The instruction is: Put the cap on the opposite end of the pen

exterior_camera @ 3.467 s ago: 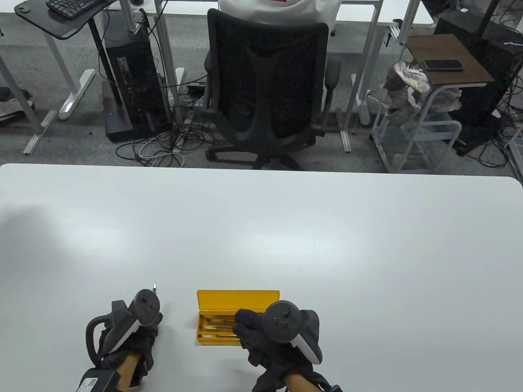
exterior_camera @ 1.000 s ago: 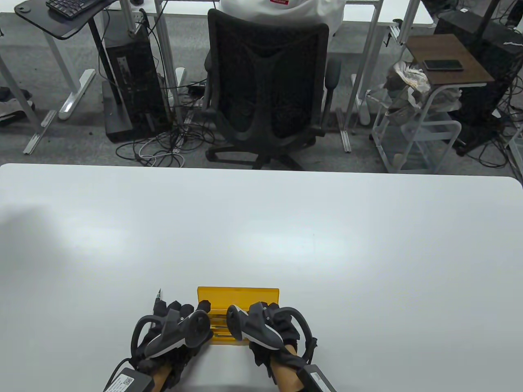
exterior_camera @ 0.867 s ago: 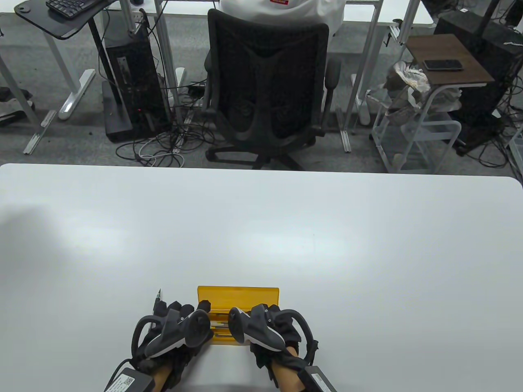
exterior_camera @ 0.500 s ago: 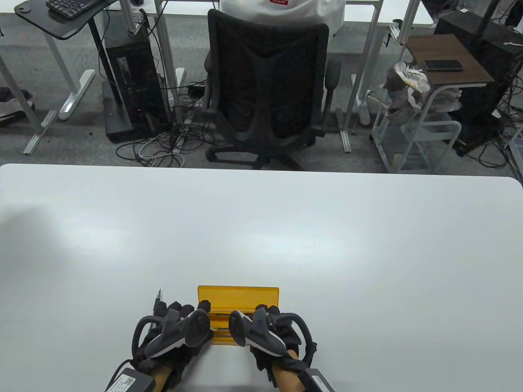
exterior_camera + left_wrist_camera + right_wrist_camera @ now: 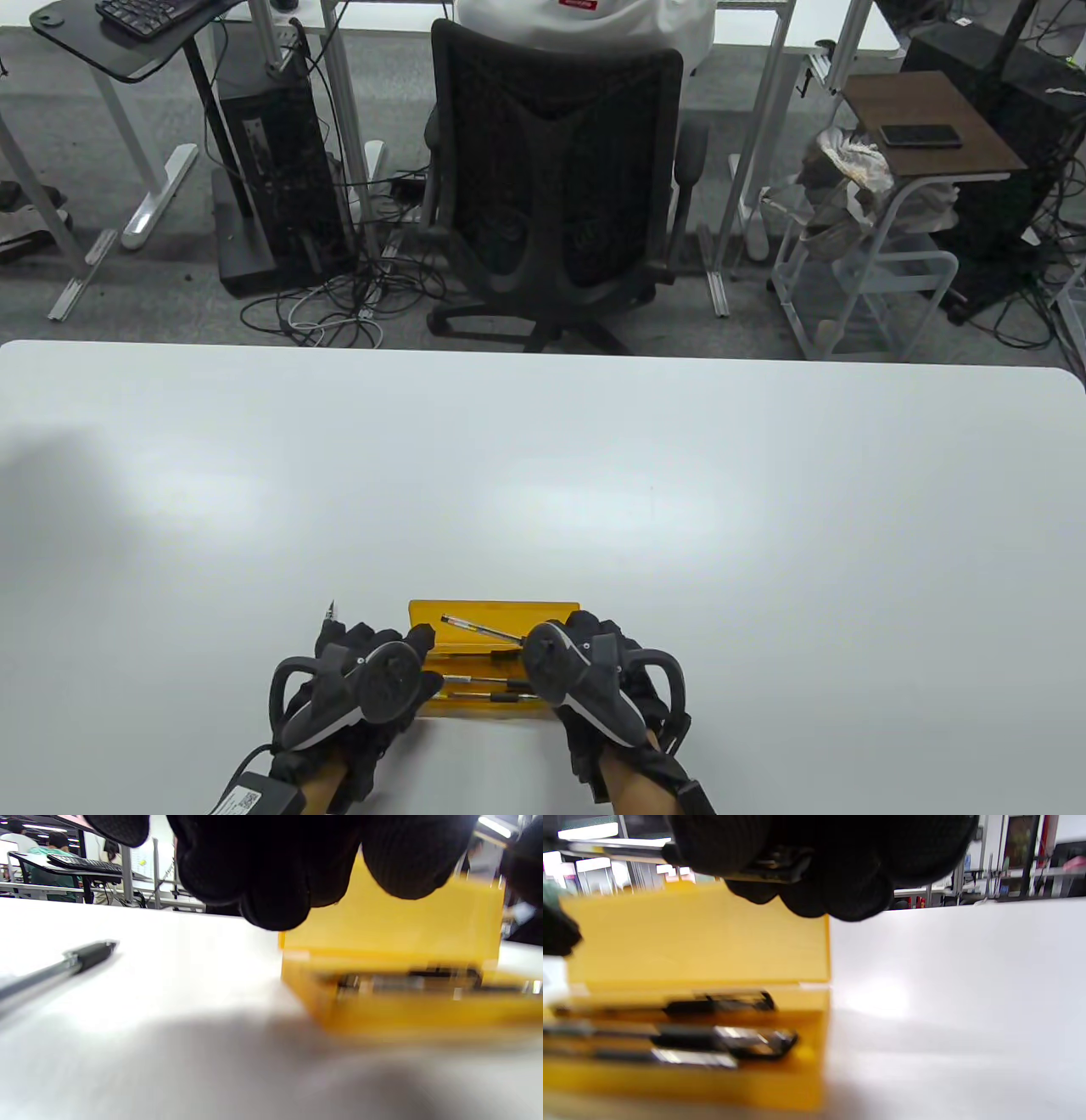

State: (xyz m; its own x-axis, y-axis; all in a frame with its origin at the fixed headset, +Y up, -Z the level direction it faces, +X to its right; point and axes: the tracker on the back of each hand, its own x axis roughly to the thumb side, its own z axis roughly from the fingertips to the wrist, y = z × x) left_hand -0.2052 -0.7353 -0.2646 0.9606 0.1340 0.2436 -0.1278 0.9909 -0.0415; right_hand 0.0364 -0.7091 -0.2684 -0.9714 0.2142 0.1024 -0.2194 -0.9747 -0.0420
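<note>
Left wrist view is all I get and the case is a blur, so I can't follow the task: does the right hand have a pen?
Observer: Yes, the right hand holds a pen above the open lid of the yellow case.
Operator: Which end does it grip?
Observer: In the right wrist view, the clip end sits at its fingers.
Operator: Is anything in the case?
Observer: Other pens lie in its tray.
</note>
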